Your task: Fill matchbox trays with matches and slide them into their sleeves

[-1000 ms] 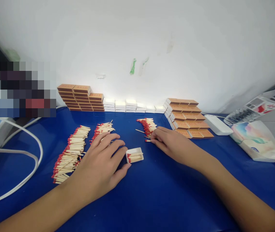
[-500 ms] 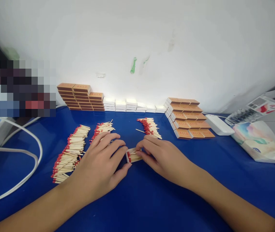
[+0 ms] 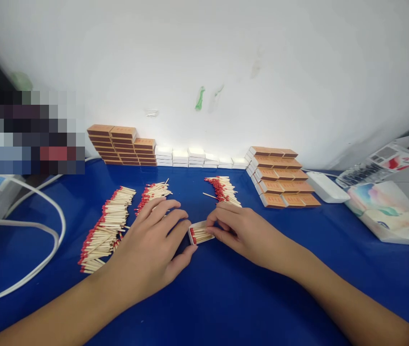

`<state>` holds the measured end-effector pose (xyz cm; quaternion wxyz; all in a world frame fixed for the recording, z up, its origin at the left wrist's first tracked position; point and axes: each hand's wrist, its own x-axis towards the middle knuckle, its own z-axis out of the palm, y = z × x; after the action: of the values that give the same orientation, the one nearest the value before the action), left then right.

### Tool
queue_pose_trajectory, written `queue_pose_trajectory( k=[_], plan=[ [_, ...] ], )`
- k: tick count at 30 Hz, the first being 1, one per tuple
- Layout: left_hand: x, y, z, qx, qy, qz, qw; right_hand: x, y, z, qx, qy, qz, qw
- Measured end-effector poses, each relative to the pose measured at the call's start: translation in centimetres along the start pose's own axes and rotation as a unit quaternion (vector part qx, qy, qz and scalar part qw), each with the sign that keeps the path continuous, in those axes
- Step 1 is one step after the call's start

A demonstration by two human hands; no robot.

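Note:
A small white matchbox tray [image 3: 190, 235] lies on the blue table in front of me, with red-headed matches [image 3: 200, 235] in it, heads at the left end. My left hand [image 3: 157, 245] grips the tray's left end between thumb and index finger, the other fingers stretched out over the table. At the right end, my right hand [image 3: 242, 233] has thumb and fingertips closed on the matches' plain ends; those fingers hide part of the tray. Just beyond my right hand is a loose pile of matches [image 3: 224, 190].
To the left lie a long row of matches [image 3: 107, 226] and a smaller pile [image 3: 152, 194]. Along the wall stand brown matchboxes [image 3: 121, 144], white trays [image 3: 196, 156] and more matchboxes [image 3: 278, 175]. White cables [image 3: 58, 216] curve at left; a tissue pack [image 3: 388, 211] lies right.
My right fingertips have shifted slightly to the right along the tray, so more of the matches show. My left hand keeps its hold on the tray.

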<state>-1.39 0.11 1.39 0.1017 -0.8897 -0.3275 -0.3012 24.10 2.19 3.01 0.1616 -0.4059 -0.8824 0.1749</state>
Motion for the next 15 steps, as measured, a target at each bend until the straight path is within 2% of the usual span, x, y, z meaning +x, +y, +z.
queue_pose_trajectory(
  k=[4,6,9,11,15],
  plan=[
    [0.0,0.0,0.0,-0.005,0.002,-0.001,1.000,0.0,0.3,-0.3,0.013,0.021,-0.002,1.000],
    [0.0,0.0,0.0,-0.005,0.002,0.001,1.000,0.0,1.0,-0.8,0.004,0.071,0.023,0.997],
    [0.0,0.0,0.0,-0.005,0.000,0.003,1.000,0.0,2.5,-1.6,-0.052,0.151,0.098,0.982],
    [-0.1,0.0,-0.1,-0.006,-0.002,0.003,1.000,0.1,3.4,-2.1,-0.095,0.140,0.132,0.977],
    [-0.1,0.0,0.0,-0.007,-0.001,0.004,1.000,0.1,4.0,-2.5,-0.123,0.052,0.137,0.982]
  ],
)
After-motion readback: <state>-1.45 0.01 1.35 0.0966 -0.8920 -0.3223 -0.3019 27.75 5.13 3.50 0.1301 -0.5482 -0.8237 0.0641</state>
